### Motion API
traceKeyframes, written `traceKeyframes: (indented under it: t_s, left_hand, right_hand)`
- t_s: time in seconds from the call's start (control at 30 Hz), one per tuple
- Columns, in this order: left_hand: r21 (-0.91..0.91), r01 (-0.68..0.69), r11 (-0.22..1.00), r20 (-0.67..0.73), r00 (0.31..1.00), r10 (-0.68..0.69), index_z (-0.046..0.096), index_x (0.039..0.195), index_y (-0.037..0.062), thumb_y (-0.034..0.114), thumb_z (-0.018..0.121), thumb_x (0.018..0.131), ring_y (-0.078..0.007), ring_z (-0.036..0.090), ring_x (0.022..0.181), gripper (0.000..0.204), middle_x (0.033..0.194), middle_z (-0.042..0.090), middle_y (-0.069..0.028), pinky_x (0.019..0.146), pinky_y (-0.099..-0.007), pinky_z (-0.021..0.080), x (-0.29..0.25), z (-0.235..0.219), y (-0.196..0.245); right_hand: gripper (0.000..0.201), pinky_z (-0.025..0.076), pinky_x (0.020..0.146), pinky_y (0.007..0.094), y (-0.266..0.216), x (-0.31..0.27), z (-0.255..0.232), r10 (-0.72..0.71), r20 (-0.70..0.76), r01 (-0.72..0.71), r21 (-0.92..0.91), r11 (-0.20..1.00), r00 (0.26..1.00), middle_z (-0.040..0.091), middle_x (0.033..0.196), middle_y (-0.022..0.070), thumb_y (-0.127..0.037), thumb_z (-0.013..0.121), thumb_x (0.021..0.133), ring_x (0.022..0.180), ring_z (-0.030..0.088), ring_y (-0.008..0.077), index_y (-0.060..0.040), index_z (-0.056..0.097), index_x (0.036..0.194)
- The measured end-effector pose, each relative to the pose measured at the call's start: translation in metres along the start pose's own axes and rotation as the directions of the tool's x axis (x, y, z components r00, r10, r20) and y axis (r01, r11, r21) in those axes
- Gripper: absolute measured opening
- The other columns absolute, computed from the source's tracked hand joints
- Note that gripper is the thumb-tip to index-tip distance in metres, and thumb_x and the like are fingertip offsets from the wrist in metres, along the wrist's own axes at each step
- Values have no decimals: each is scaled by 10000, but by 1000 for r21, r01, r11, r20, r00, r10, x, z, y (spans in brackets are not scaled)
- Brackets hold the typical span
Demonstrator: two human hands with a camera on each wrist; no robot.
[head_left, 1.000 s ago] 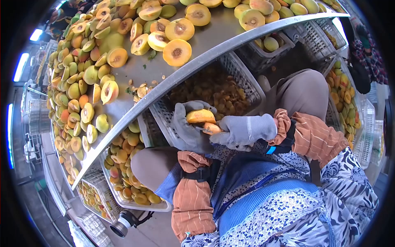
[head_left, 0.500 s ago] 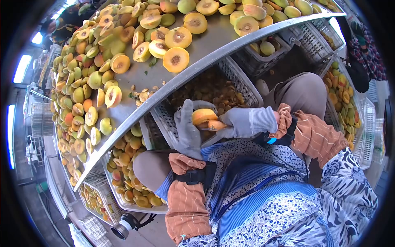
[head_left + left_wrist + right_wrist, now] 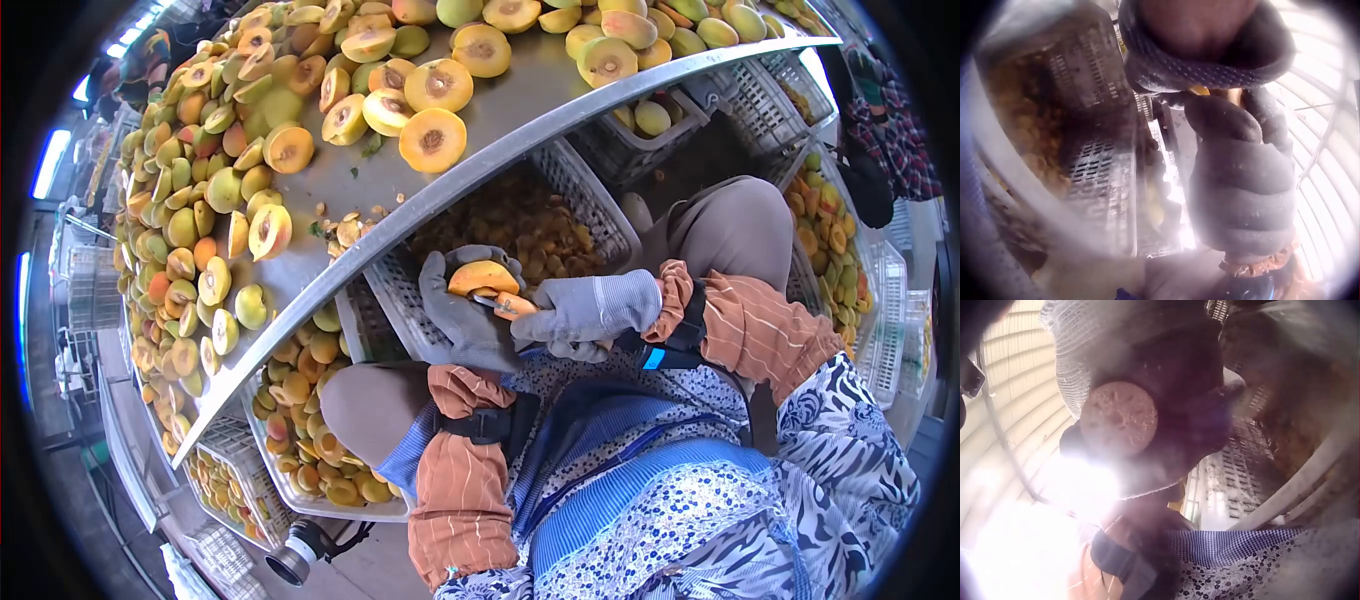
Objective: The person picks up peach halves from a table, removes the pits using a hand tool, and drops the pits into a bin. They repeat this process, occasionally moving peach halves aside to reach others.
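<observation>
My gloved left hand (image 3: 465, 315) cups a yellow peach half (image 3: 483, 277) in its palm, fingers curled round it. The gloved right hand (image 3: 580, 312) grips a pitting tool (image 3: 515, 306) with a short wooden handle. Its small metal end is right at the lower edge of the peach half. In the right wrist view the round butt of the wooden handle (image 3: 1119, 419) sticks out of the fist. The left wrist view shows a grey glove (image 3: 1241, 187), with only a sliver of orange beyond it. Both hands are above my lap, beside a crate (image 3: 590, 185) of brown-orange pits and scraps.
A metal table (image 3: 345, 190) with a raised rim curves in front, heaped with peach halves (image 3: 433, 140). Crates of peaches stand at the left knee (image 3: 330, 455) and right side (image 3: 835, 255). A black-and-silver device (image 3: 295, 555) sits at lower left. Another person's checked sleeve (image 3: 895, 150) shows at upper right.
The left hand turned more upright around the peach half, then tilted back. The tool's metal end, mostly hidden half a second ago, shows again. Both hands keep their hold.
</observation>
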State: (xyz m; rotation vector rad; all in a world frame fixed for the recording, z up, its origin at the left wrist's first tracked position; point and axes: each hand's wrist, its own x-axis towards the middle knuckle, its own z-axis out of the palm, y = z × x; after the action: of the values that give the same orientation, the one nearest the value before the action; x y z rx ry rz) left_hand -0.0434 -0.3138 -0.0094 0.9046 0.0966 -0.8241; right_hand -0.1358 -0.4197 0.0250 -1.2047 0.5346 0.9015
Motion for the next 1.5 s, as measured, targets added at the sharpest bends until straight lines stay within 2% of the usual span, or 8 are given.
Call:
traceKeyframes:
  t_s: [0.17, 0.27, 0.37, 0.63, 0.77, 0.8, 0.83, 1.5]
  left_hand:
    - [83, -51, 995, -103, 993, 60, 538, 751, 14, 391, 327, 854, -249, 550, 555, 444, 652, 564, -139, 527, -329, 463, -14, -12, -13]
    - [143, -66, 987, -180, 979, 92, 539, 746, 13, 388, 327, 855, -249, 552, 555, 445, 655, 566, -139, 529, -330, 466, -26, -12, -17]
    - [136, -72, 988, -167, 982, 94, 541, 741, 12, 386, 327, 856, -249, 554, 554, 446, 659, 569, -139, 532, -331, 469, -22, 1, -10]
    - [150, 88, 985, 92, 990, -103, 542, 740, 12, 391, 321, 859, -259, 566, 553, 454, 648, 576, -138, 518, -332, 480, 13, -9, -4]
    - [48, 45, 998, -139, 990, -38, 548, 722, 9, 392, 310, 857, -265, 562, 542, 470, 640, 574, -136, 509, -337, 477, 8, 5, -11]
    - [-3, 8, 1000, -174, 985, -8, 549, 735, 3, 391, 306, 860, -268, 560, 544, 475, 635, 569, -134, 508, -339, 475, 16, -7, -20]
    - [-20, -17, 1000, -212, 977, 12, 549, 735, 2, 390, 306, 860, -268, 560, 543, 474, 635, 569, -134, 508, -340, 475, 20, -13, -25]
    - [97, 244, 965, -83, 968, -237, 553, 767, 38, 410, 332, 848, -244, 561, 545, 440, 653, 578, -110, 511, -341, 482, 36, -45, -37]
  right_hand:
    - [377, 387, 442, 275, 15, 13, -6, -302, -187, 163, -529, 833, 935, 526, 559, 81, -346, 512, 833, 465, 501, 160, 25, 573, 823]
    - [416, 391, 431, 281, 46, 38, -3, -815, -91, 584, -652, 483, 572, 522, 547, 87, -382, 520, 819, 457, 508, 163, 28, 554, 761]
    - [404, 390, 361, 287, 13, 8, 6, -123, -124, 93, -226, 970, 985, 526, 540, 80, -392, 511, 811, 390, 506, 157, -5, 560, 709]
    - [337, 293, 319, 213, 10, 5, -2, -7, 124, -32, 309, 951, 992, 383, 489, -40, -411, 497, 833, 347, 348, 67, -76, 506, 789]
    - [384, 392, 378, 277, 7, 2, 4, -162, -236, 114, -203, 973, 958, 513, 553, 60, -403, 495, 833, 428, 504, 167, -24, 520, 886]
    - [384, 440, 515, 317, 40, 34, -4, -702, -306, 403, -644, 650, 643, 574, 690, 155, -351, 512, 838, 597, 579, 275, 19, 497, 939]
    - [384, 440, 515, 317, 37, 32, 0, -705, -304, 406, -646, 647, 640, 574, 690, 155, -351, 512, 838, 597, 579, 275, 19, 497, 939]
    - [419, 343, 347, 232, 30, 44, -9, 58, 123, -99, 363, 927, 991, 425, 530, -18, -527, 520, 774, 399, 423, 92, -112, 477, 739]
